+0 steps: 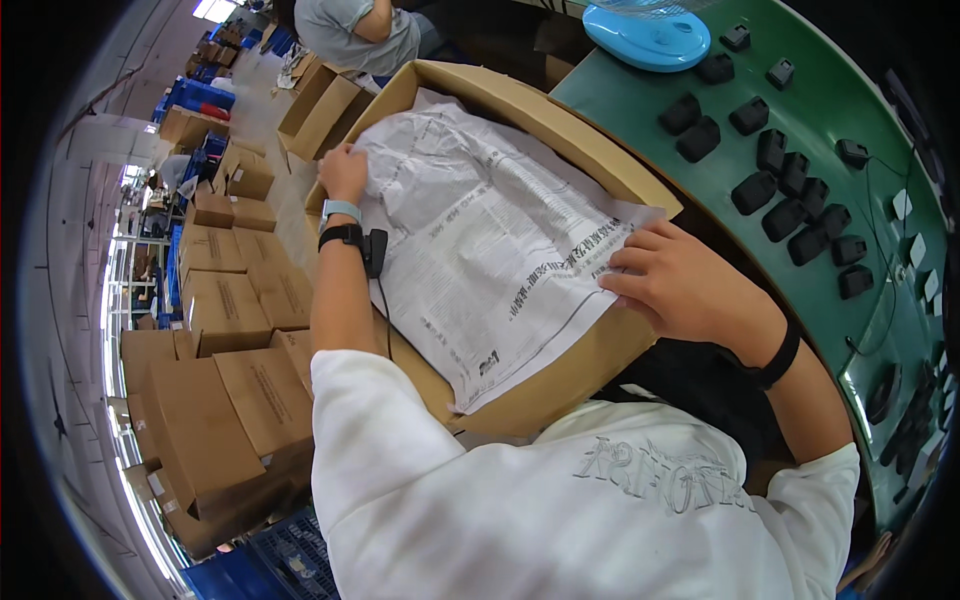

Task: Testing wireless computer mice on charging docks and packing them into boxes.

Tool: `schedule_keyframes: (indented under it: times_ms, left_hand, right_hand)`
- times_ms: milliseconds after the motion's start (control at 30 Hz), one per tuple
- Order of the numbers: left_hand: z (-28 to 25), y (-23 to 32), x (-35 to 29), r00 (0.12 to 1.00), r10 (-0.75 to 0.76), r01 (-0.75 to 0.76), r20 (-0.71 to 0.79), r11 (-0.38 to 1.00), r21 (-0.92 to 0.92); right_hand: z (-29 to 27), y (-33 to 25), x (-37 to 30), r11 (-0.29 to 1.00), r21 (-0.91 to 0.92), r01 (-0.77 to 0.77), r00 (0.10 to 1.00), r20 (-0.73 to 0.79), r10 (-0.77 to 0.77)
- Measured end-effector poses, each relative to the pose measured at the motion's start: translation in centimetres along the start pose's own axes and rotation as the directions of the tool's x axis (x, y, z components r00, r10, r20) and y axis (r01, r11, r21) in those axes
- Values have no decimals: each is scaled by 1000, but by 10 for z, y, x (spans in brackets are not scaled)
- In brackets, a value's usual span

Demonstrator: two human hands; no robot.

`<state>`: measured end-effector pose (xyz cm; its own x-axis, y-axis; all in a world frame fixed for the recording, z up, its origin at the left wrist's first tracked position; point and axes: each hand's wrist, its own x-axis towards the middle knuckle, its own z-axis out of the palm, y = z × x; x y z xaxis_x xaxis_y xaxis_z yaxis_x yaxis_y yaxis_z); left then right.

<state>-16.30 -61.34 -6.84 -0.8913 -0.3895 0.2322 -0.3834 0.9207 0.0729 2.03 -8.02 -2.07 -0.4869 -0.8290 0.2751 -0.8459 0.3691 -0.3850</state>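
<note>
A crumpled sheet of newspaper (470, 230) lies across the top of an open brown cardboard box (570, 385) in front of me. What the box holds beneath it is hidden. My left hand (345, 175) is at the far left side of the box, its fingers curled on the paper's edge by the box wall. Over the right edge of the newspaper, my right hand (670, 275) has bent fingers and thumb closed on the sheet near the box's right corner. A small black device with a cable (375, 253) is strapped to my left wrist.
To the right, a green worktable (640, 110) carries several black plug-like adapters (785, 218) and a blue fan base (645, 38). Stacked cartons (225, 310) stand at left, above a blue crate (290, 560). Another person (345, 35) sits beyond the box.
</note>
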Motion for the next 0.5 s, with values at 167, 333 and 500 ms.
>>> schedule_keyframes:
  times_ms: [167,333,500]
  left_hand:
    - [-7,4,10,906,122,-127,-405,992,15]
    - [-20,37,-22,804,172,-48,-569,973,226]
    - [-127,98,-144,774,435,-238,460,873,-425]
  right_hand:
    - [6,4,5,997,-77,-5,999,53,9]
    - [12,10,22,995,-68,-78,971,221,92]
    - [12,10,18,949,-209,-238,871,386,303]
